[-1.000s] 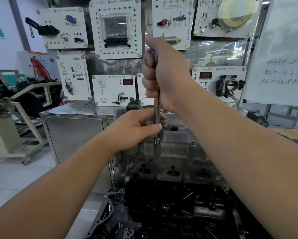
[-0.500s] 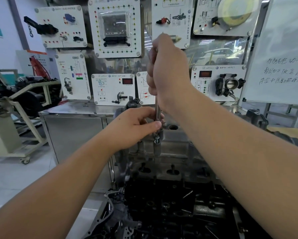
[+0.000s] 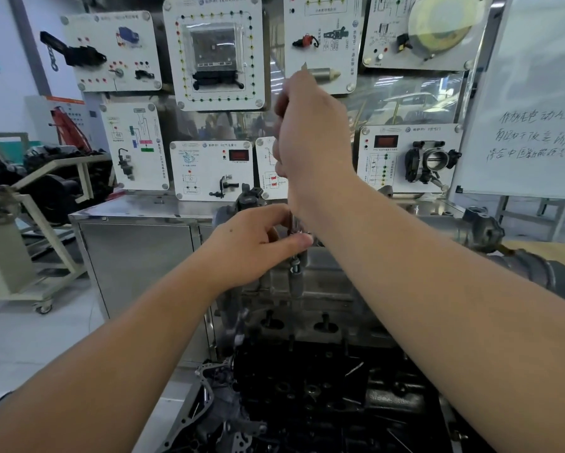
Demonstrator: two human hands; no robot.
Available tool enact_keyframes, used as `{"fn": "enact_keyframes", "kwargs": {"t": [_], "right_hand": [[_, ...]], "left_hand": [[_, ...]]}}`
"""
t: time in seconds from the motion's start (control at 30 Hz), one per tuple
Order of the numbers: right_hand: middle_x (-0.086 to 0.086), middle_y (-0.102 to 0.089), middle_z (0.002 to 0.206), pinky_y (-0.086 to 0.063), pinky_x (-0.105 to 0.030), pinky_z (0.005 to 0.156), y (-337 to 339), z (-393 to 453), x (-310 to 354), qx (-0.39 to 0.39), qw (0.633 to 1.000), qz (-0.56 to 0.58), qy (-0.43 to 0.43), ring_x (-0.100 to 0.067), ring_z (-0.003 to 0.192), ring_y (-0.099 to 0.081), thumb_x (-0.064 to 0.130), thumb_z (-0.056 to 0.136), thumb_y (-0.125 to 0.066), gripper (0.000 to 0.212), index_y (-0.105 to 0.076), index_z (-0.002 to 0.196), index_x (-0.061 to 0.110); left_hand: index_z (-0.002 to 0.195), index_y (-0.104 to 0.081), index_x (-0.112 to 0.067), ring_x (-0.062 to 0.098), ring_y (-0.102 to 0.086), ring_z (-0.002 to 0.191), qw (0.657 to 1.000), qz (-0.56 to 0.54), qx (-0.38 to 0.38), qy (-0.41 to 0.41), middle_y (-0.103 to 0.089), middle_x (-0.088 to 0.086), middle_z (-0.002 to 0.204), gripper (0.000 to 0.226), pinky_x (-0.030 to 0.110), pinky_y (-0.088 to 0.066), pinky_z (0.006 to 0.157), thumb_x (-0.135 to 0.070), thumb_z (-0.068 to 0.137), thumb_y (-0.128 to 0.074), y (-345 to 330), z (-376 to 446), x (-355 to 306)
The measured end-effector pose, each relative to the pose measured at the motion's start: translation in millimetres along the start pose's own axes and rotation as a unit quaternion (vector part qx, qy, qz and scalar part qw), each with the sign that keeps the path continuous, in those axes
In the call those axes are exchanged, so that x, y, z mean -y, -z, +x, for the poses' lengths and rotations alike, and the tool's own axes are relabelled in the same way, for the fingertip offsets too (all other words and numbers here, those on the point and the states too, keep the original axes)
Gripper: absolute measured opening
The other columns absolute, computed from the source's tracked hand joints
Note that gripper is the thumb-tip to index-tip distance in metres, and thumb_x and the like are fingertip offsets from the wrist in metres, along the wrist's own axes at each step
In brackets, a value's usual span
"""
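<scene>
Head view: right hand has rotated on the driver, socket stays seated

Left to right:

- Stand (image 3: 13, 256) and cabinet (image 3: 137, 256): no change.
- Left hand (image 3: 255, 246): holds low, where it was a second ago. Thumb and forefinger pinch the driver (image 3: 290, 222) just above the socket (image 3: 296, 284), and the other fingers are loosely curled. It works as a guide, not as the drive.
- Driver: upright. Its lower end is in the socket, which sits at the top edge of the cylinder head (image 3: 340, 289). The fastener under the socket is hidden, so I can't tell if it is a bolt or a plug.
- Right hand (image 3: 310, 135): clenched round the top of the driver, with the tip poking out above the knuckles. A second ago the curled fingers showed on its left side. Now the back of the hand faces the camera and is motion-blurred, so it is mid-twist. It also sits a little higher against the panels (image 3: 214, 53), though that may be camera shift.
- Whiteboard (image 3: 536, 125): unchanged.

My read is that the fastener is being spun with the tool kept square. Since the socket height hasn't visibly changed, the thread has some way to go. I can't tell the direction, in or out, from these frames.
</scene>
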State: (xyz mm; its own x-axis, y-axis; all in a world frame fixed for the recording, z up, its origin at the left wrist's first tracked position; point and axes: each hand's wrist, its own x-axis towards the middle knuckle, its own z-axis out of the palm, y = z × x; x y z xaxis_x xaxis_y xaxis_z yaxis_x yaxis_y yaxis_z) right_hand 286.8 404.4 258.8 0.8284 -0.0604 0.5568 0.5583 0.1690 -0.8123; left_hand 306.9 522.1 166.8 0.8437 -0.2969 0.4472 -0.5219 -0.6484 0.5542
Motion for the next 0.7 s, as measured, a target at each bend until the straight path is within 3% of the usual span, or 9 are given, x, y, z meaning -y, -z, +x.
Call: {"fn": "enact_keyframes", "kwargs": {"t": [0.1, 0.2, 0.3, 0.37, 0.4, 0.47, 0.53, 0.6, 0.7], "right_hand": [[0.003, -0.023, 0.054, -0.016, -0.024, 0.045, 7.5, 3.8, 3.9, 0.081, 0.995, 0.046, -0.047, -0.015, 0.047, -0.015, 0.022, 0.098, -0.041, 0.041, -0.033, 0.058, 0.024], [0.005, -0.023, 0.05, -0.017, -0.022, 0.044, 13.5, 4.8, 5.7, 0.143, 0.985, 0.067, -0.065, -0.015, 0.043, -0.015, 0.024, 0.101, -0.043, 0.044, -0.034, 0.058, 0.023], [-0.002, -0.03, 0.052, -0.023, -0.031, 0.048, 8.3, 4.6, 5.2, 0.094, 0.994, 0.024, -0.051, -0.017, 0.047, -0.019, 0.015, 0.096, -0.044, 0.035, -0.039, 0.062, 0.017], [-0.012, -0.033, 0.067, -0.024, -0.042, 0.057, 1.0, 1.6, 4.1, 0.042, 0.999, -0.008, -0.01, -0.028, 0.063, -0.018, 0.009, 0.092, -0.046, 0.021, -0.043, 0.072, 0.012], [-0.01, -0.033, 0.07, -0.022, -0.041, 0.06, -2.0, -0.5, 2.5, 0.021, 1.0, -0.01, 0.014, -0.028, 0.067, -0.019, 0.008, 0.093, -0.048, 0.02, -0.044, 0.074, 0.012], [-0.008, -0.027, 0.06, -0.021, -0.034, 0.055, -3.6, -4.0, -2.3, -0.007, 0.999, -0.005, 0.044, -0.02, 0.056, -0.021, 0.011, 0.097, -0.049, 0.034, -0.037, 0.066, 0.014], [0.001, -0.023, 0.056, -0.018, -0.032, 0.051, -0.4, -2.9, -3.7, -0.024, 0.999, 0.0, 0.042, -0.015, 0.051, -0.018, 0.011, 0.097, -0.045, 0.039, -0.031, 0.062, 0.02], [0.001, -0.023, 0.058, -0.017, -0.03, 0.048, 4.3, 1.4, -1.6, -0.004, 1.0, 0.022, 0.003, -0.015, 0.051, -0.017, 0.014, 0.096, -0.041, 0.035, -0.03, 0.064, 0.024], [0.005, -0.025, 0.05, -0.019, -0.024, 0.044, 13.8, 6.6, 3.5, 0.107, 0.99, 0.067, -0.057, -0.014, 0.042, -0.018, 0.022, 0.099, -0.041, 0.042, -0.033, 0.058, 0.023]], "left_hand": [[0.103, -0.066, -0.055, 0.0, -0.066, 0.072, 0.999, -0.039, 0.027, -0.015, -0.072, -0.018, 0.086, 0.018, 0.015, -0.051, 0.068, -0.057, 0.088, -0.057, 2.8, -1.5, -0.1], [0.098, -0.066, -0.048, 0.001, -0.068, 0.08, 0.999, -0.019, 0.017, -0.028, -0.073, -0.019, 0.092, 0.006, 0.021, -0.051, 0.074, -0.046, 0.097, -0.061, 3.2, -0.1, 1.0], [0.098, -0.066, -0.04, 0.009, -0.069, 0.081, 1.0, -0.001, 0.001, -0.012, -0.073, -0.012, 0.091, 0.016, 0.028, -0.056, 0.074, -0.055, 0.092, -0.061, 2.2, 0.2, 1.8], [0.099, -0.068, -0.036, 0.011, -0.069, 0.08, 1.0, 0.005, -0.009, -0.008, -0.074, -0.009, 0.091, 0.025, 0.027, -0.057, 0.075, -0.059, 0.089, -0.062, 0.8, 0.5, 1.1], [0.097, -0.069, -0.036, 0.01, -0.069, 0.078, 1.0, 0.005, -0.016, -0.009, -0.074, -0.01, 0.09, 0.025, 0.023, -0.056, 0.072, -0.059, 0.089, -0.063, 0.0, 0.5, 0.3], [0.09, -0.067, -0.039, 0.0, -0.066, 0.07, 0.999, 0.002, -0.031, -0.013, -0.072, -0.022, 0.083, 0.025, 0.014, -0.049, 0.061, -0.062, 0.083, -0.062, -1.3, -0.2, -2.6], [0.09, -0.066, -0.04, -0.008, -0.062, 0.064, 0.999, 0.013, -0.037, -0.016, -0.067, -0.032, 0.078, 0.031, 0.015, -0.043, 0.058, -0.068, 0.078, -0.059, -1.6, -0.6, -3.2], [0.098, -0.067, -0.045, -0.005, -0.065, 0.066, 1.0, 0.007, -0.021, -0.01, -0.07, -0.028, 0.082, 0.039, 0.021, -0.048, 0.064, -0.074, 0.076, -0.055, -0.4, -1.2, -1.0], [0.103, -0.065, -0.058, 0.005, -0.07, 0.081, 0.999, -0.037, 0.013, -0.009, -0.075, -0.022, 0.095, 0.021, 0.031, -0.059, 0.078, -0.061, 0.083, -0.058, 2.1, -0.5, 0.2]]}}
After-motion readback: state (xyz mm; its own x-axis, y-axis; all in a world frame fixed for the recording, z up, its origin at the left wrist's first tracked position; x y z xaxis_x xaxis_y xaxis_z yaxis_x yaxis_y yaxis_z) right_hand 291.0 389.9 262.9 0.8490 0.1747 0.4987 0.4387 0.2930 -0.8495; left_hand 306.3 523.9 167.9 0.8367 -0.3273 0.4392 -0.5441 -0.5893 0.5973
